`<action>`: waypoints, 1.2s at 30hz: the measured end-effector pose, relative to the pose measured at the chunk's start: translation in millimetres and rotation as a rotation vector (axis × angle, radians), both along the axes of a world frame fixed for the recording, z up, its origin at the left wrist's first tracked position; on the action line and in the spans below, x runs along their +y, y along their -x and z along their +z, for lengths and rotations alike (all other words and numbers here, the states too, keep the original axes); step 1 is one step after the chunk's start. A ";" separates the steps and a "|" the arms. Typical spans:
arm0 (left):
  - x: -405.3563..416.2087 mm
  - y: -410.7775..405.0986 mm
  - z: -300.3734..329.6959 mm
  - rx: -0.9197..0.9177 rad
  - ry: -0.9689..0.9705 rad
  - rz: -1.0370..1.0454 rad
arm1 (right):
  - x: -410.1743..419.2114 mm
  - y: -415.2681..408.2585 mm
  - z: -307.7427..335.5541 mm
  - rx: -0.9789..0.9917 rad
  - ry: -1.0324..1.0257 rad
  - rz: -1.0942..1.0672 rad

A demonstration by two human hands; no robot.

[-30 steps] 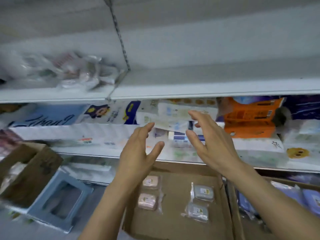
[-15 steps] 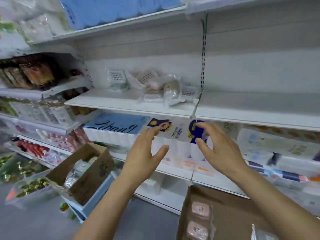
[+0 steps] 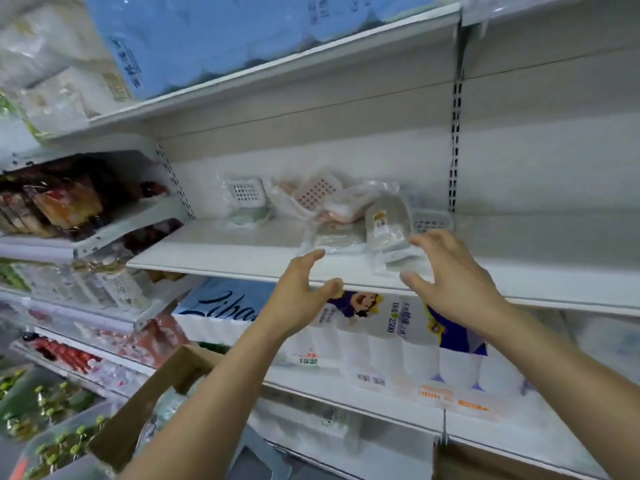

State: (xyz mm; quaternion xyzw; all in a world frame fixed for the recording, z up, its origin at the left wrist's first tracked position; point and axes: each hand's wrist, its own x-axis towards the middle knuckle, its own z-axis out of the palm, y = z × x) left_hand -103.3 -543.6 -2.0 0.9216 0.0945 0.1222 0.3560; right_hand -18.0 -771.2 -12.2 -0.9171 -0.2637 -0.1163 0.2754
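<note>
While a jumbled heap of plastic-wrapped packets [image 3: 332, 206] lies toward the right end of a white shelf [image 3: 214, 249], a person's two hands reach toward it. The right hand [image 3: 453, 282], fingers spread, hovers just beside a grey packet [image 3: 386, 223] at the heap's front. The left hand [image 3: 299, 294], likewise spread and empty, is near the shelf's front edge. The reach looks nearly complete; the next move calls for closing on the grey packet from both sides. Toilet-roll packs [image 3: 384, 327] fill the shelf below, with a cardboard box [image 3: 138, 417] lower left.
</note>
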 end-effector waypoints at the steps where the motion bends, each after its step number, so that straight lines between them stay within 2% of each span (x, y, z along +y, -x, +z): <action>1: 10.5 -20.1 0.7 0.028 0.027 0.004 | 11.4 -10.8 0.0 -0.002 0.018 -0.007; 7: 60.4 -122.4 -12.5 0.087 0.075 0.106 | 77.0 -66.1 3.2 -0.091 0.241 -0.187; 14: 73.9 -171.7 -27.9 0.121 0.230 0.104 | 101.5 -103.0 -4.1 -0.004 0.411 -0.320; 17: 81.6 -166.8 -34.5 0.185 -0.041 0.133 | 90.4 -102.3 -4.9 0.004 0.368 -0.318; 19: 83.8 -166.7 -35.4 0.148 -0.220 0.115 | 84.6 -99.4 -6.3 0.013 0.344 -0.314; 22: 83.2 -178.5 -28.8 0.136 -0.154 -0.063 | 83.6 -93.1 -8.2 0.005 0.311 -0.324; 24: 82.3 -186.1 -25.4 0.212 -0.269 -0.154 | 84.9 -88.1 -7.8 0.003 0.260 -0.331; 26: 82.8 -183.3 -23.2 0.255 -0.409 -0.163 | 84.7 -80.0 -7.3 0.017 0.183 -0.349; 27: 84.6 -179.7 -23.5 0.244 -0.421 -0.161 | 83.9 -74.6 -7.3 0.015 0.143 -0.359; 33: 101.5 -133.9 -33.5 0.110 -0.086 -0.170 | 77.5 -29.5 -2.4 -0.027 -0.010 -0.421; 36: 98.1 -108.7 -35.8 0.029 -0.030 -0.206 | 75.6 -3.5 -5.0 -0.031 -0.069 -0.436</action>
